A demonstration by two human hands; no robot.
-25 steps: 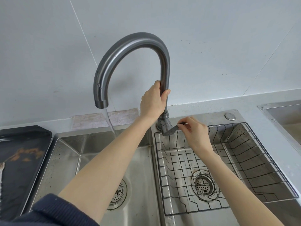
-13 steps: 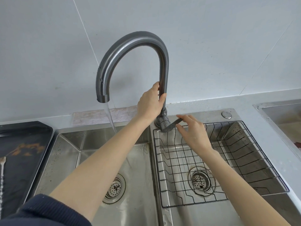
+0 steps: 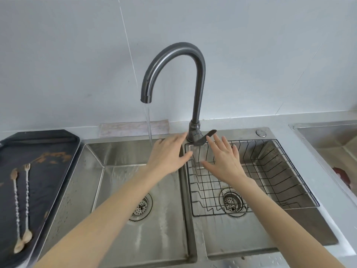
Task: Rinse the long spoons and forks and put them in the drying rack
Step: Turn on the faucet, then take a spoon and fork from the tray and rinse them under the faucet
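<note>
Far out to the left of the left hand, two long spoons and forks lie side by side on a dark tray. That hand hovers flat, fingers spread, holding nothing, water falling just beyond it from the faucet. The right hand, also splayed and empty, hangs over the wire drying rack, fingertips beside the faucet lever.

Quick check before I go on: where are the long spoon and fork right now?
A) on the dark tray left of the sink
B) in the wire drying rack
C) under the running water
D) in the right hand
A: the long spoon and fork lie side by side on the dark tray; both hands are open and hold nothing.
</note>
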